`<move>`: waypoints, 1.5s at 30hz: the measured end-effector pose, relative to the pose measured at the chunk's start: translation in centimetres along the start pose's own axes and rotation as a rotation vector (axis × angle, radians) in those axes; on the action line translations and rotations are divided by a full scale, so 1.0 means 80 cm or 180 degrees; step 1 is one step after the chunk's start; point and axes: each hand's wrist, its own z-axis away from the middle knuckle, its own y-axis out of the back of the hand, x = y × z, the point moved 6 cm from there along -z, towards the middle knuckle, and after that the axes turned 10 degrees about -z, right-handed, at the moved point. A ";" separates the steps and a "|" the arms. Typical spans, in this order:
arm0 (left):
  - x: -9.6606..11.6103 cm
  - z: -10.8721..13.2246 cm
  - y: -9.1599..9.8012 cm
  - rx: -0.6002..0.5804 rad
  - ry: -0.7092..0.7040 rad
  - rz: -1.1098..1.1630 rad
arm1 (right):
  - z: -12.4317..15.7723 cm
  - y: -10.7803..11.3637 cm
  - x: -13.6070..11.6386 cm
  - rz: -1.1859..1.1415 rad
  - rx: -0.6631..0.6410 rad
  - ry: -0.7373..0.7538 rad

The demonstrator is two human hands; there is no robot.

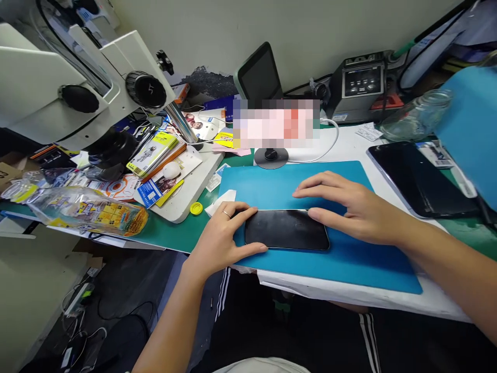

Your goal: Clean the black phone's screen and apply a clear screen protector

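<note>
A black smartphone [286, 229] lies screen up, lengthwise across the blue mat [252, 181]. My left hand [221, 234], with a ring on one finger, grips its left end, thumb along the near edge and fingertips at the far corner. Over the phone's right part is my right hand [349, 210]; its thumb tip meets the far edge near the right corner, and the other fingers stretch apart above the mat. A piece of white paper [223, 201] sticks out behind my left hand.
A microscope [116, 93] stands at left, with a plastic bottle [93, 207] and a yellow cap [196, 208] near its base. Behind the mat is a small screen on a stand [260, 72]. Rightward are a soldering station [361, 85], a glass jar [417, 116] and a larger dark device [421, 178].
</note>
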 end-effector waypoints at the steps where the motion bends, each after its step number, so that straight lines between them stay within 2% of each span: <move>1: 0.000 0.000 0.000 -0.0009 0.0007 -0.0018 | 0.000 0.000 0.002 0.0006 -0.0069 -0.0044; 6: 0.001 0.001 -0.001 -0.0013 0.0037 -0.0048 | 0.004 -0.013 0.004 0.0162 -0.0800 -0.0247; 11: 0.000 0.001 -0.001 -0.0005 0.0055 -0.0035 | 0.006 -0.016 0.002 0.0272 -0.1009 -0.0312; 25: -0.001 -0.002 -0.001 -0.0021 0.0063 0.0005 | 0.006 -0.021 0.000 0.0423 -0.1009 -0.0228; 35: -0.003 -0.003 0.001 0.0072 0.0025 0.0052 | 0.009 -0.023 0.014 0.0494 -0.0875 -0.0062; 43: 0.000 -0.004 0.002 0.0051 -0.0031 0.0038 | 0.005 -0.021 0.016 0.0405 -0.0849 -0.0202; 45: 0.002 -0.001 0.008 0.0156 -0.0112 0.0063 | 0.003 -0.017 0.021 0.0346 -0.0759 -0.0277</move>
